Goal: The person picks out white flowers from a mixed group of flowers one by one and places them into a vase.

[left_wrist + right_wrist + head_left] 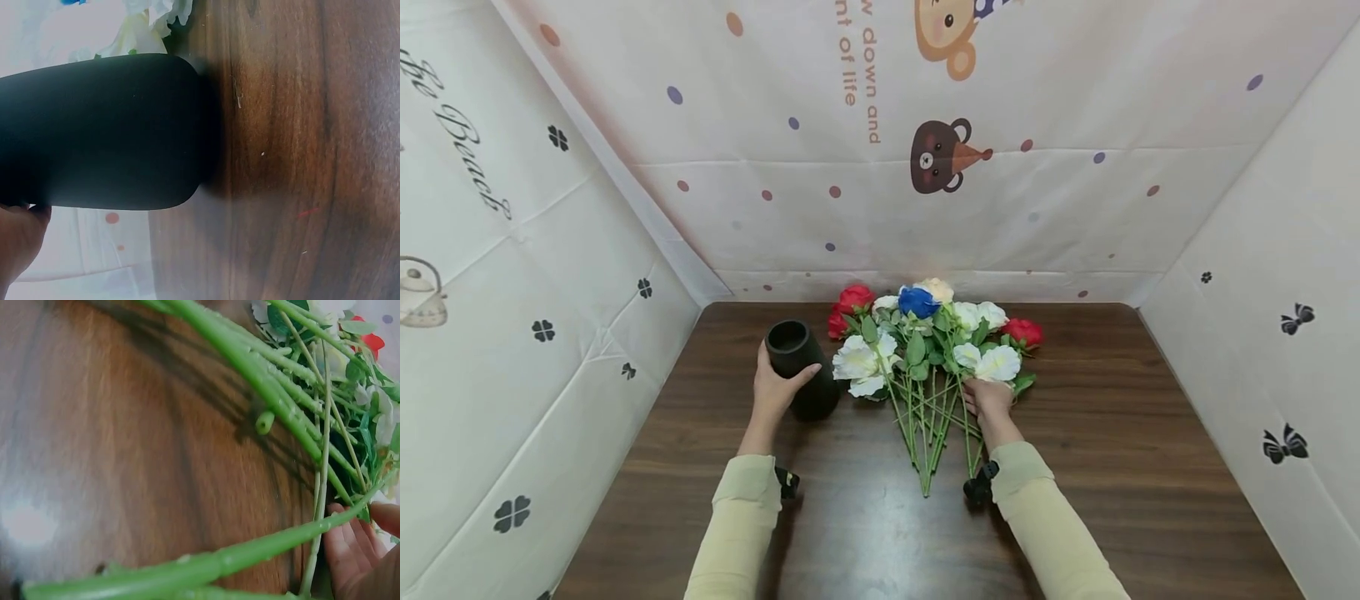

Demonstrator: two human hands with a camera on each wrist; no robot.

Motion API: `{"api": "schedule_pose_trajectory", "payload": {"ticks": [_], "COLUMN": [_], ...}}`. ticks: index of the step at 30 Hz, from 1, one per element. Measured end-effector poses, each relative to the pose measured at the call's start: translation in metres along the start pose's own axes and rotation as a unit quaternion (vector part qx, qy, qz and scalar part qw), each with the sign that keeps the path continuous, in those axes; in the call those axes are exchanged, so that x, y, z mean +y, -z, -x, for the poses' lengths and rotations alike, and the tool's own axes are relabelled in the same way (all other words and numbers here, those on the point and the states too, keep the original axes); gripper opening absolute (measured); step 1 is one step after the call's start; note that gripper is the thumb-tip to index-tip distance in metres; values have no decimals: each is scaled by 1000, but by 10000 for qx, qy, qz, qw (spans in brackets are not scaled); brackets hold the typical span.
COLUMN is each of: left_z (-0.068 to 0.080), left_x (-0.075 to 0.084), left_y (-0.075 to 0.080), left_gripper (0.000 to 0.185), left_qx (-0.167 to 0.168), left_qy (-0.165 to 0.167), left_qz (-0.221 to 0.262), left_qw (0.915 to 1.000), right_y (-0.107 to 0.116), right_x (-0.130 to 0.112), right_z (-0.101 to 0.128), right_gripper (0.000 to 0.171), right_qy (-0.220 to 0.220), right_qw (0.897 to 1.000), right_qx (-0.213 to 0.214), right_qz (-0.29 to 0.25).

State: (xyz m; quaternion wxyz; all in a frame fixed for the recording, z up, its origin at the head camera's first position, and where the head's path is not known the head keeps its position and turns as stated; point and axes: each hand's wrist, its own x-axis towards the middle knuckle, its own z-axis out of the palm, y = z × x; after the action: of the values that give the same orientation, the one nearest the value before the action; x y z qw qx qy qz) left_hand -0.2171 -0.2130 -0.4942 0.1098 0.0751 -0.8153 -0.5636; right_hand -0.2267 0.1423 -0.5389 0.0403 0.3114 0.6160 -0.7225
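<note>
A dark, tapered vase [808,379] is gripped near its mouth by my left hand [775,387], thumb across the near side. In the left wrist view the vase [112,134] fills much of the picture, its base close over the wooden surface. To its right lies a spread of artificial flowers [917,333] in red, white, blue and cream, their green stems [928,433] pointing towards me. My right hand [991,402] is at the right side, just below a white flower [997,364]. In the right wrist view, its thumb and fingers hold a green stem [281,540].
The flowers lie on a dark brown wooden table [880,533]. A printed cloth wall [1075,217] stands behind it, with more cloth walls at the left and right. Small wrist cameras [981,486] sit at both cuffs.
</note>
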Motion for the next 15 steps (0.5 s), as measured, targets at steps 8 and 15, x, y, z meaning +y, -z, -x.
{"api": "schedule_pose_trajectory", "payload": {"ticks": [8,15], "left_z": [-1,-2], "left_x": [1,-3], "left_y": [-4,-6], "left_gripper": [100,99], "left_qx": [-44,-5], "left_qy": [-69,-180], "left_qz": [207,318], "left_qw": [9998,9993], "right_y": [-4,-5], "right_x": [-3,-8], "right_z": [0,3], "right_gripper": [40,37], "right_qy": [-87,321], "right_qw": [9980,9962], "right_qx": [290,358], "right_qz": [-551,-722]}}
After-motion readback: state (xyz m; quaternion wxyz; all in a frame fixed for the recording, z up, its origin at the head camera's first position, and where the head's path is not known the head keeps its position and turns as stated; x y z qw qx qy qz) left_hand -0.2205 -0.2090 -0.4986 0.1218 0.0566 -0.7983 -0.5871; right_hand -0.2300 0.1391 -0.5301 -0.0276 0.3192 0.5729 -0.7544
